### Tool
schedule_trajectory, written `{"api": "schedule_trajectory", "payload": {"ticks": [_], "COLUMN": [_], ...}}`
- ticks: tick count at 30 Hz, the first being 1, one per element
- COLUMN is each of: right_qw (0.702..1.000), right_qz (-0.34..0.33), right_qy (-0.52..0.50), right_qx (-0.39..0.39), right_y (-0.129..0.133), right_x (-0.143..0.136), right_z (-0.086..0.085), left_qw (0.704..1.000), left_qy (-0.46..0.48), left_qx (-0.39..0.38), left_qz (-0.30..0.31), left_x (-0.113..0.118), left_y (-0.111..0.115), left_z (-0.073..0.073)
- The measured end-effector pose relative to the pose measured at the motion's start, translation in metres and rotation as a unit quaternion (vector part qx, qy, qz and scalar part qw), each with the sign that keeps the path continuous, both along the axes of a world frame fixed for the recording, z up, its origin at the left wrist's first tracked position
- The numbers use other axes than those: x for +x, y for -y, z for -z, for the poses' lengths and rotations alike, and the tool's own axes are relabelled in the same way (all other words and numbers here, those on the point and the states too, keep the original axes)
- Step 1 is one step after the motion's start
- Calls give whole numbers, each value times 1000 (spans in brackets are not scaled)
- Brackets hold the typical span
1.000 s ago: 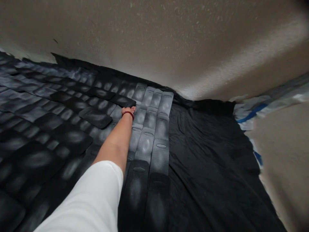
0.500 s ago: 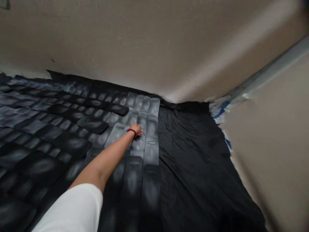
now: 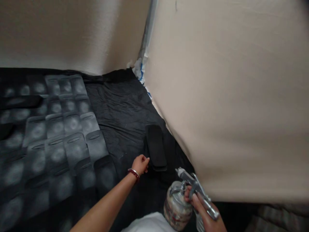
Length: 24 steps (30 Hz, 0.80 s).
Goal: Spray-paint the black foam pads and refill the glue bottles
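"Beige walls (image 3: 224, 90) meet at a corner above black sheeting (image 3: 120, 103), with blue and white scraps (image 3: 140, 72) along the seam. What's the step in hand?"

"A reach, I'd say. The left hand (image 3: 140, 163) is out over the sheeting, beside a small stack of black pads (image 3: 156, 146)."

"Has it got hold of one?"

"Nothing shows in it. The fingers are curled in loosely, but I can't tell whether they're fully closed, or whether they touch the stack's edge."

"Where's the stack from the grip, then?"

"Just to its right and reaching farther forward, lying flat between the hand and the right-hand wall. The rows of grey-dusted pads (image 3: 56, 154) are on the other side, over to the left."

"And the right hand (image 3: 210, 219)?"

"Wrapped round a spray gun (image 3: 185, 176), its metal cup (image 3: 178, 206) hanging below, nearer the body than the stack."

"What would lifting the top pad call for?"

"Opening those left fingers and getting them under one edge, I think, with the gun kept well aside."
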State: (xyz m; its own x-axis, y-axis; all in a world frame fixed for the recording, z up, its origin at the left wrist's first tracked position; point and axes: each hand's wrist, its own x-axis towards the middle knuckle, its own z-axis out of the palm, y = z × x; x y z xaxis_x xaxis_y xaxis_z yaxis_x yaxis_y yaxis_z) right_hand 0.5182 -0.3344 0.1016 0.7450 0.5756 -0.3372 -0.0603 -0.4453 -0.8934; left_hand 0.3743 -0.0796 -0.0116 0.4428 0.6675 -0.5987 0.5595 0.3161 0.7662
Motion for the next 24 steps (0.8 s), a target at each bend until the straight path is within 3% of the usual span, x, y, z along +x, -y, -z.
{"api": "schedule_trajectory", "payload": {"ticks": [2, 4, 9, 13, 17, 24], "right_qw": [998, 997, 995, 994, 995, 996], "right_qz": [-39, -55, -79, -86, -76, -68], "right_qy": [-47, -54, -37, -31, -20, -2], "right_qx": [5, 12, 42, 52, 69, 53], "right_y": [10, 17, 30, 37, 40, 49], "right_x": [7, 10, 13, 20, 28, 31], "right_z": [9, 13, 16, 17, 12, -3], "left_qw": [992, 980, 986, 994, 993, 992], "left_qy": [-80, -137, -138, -101, -65, -22], "left_qx": [98, 135, 92, 34, -33, -37], "left_qz": [29, 50, 36, -25, -90, -119], "left_x": [19, 30, 43, 51, 57, 57], "left_y": [25, 39, 54, 59, 61, 64], "left_z": [0, -2, 2, 5, -3, -10]}}
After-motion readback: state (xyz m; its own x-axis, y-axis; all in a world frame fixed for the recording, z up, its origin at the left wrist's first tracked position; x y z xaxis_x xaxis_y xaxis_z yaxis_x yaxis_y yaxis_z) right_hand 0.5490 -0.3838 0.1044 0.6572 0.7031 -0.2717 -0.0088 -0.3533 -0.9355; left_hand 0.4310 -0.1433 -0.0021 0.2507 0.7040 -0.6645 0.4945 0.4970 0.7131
